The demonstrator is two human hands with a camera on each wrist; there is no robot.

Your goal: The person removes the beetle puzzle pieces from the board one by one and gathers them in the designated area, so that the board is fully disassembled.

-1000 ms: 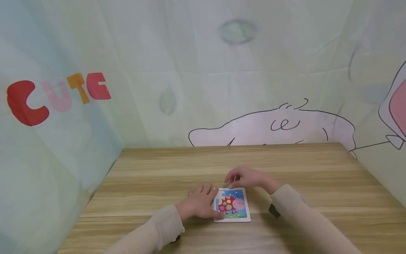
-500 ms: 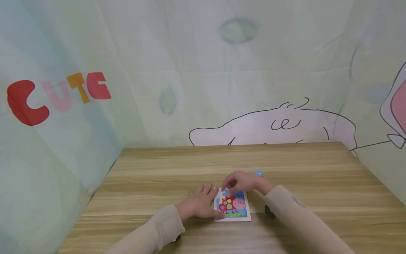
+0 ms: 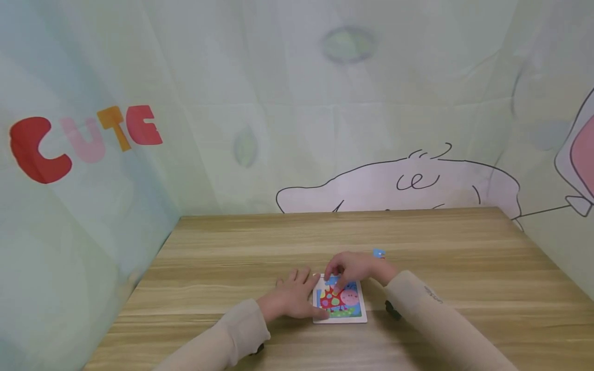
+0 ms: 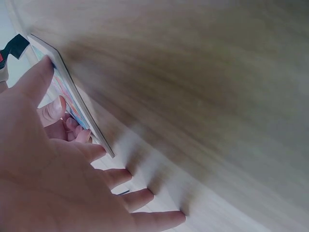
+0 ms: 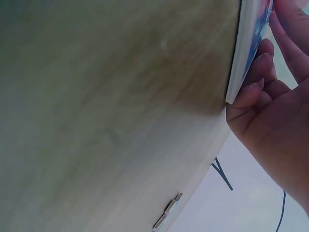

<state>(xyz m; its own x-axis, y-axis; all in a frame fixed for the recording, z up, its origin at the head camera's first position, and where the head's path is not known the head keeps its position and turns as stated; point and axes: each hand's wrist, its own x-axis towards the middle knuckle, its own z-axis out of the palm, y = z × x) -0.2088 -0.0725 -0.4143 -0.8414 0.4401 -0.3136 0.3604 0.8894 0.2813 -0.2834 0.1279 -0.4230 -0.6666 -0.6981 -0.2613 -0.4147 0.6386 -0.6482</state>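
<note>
In the head view a ladybug jigsaw puzzle (image 3: 348, 312) lies on the wooden table in a white-framed tray (image 3: 363, 308). My left hand (image 3: 293, 298) is spread along the tray's left side, its thumb on the lower left part and its index finger by the upper left corner. My right hand (image 3: 355, 266) comes over the far edge with bent fingers. Its thumb and fingertips pinch a blue puzzle piece (image 3: 331, 281) low over the upper left of the picture, partly hidden by them. The left wrist view shows the tray edge (image 4: 79, 104) beside the left fingertips.
A loose blue puzzle piece (image 3: 379, 253) lies on the table behind the right wrist; the right wrist view shows this piece (image 5: 167, 212) lying flat. Bare wooden table (image 3: 232, 247) surrounds the tray. A printed cloth backdrop (image 3: 297, 103) hangs behind the table and at its sides.
My right hand has moved from beyond the far edge of the tray to over its upper left part, bringing a blue puzzle piece there. The loose piece behind the wrist came into view. My left hand stays put.
</note>
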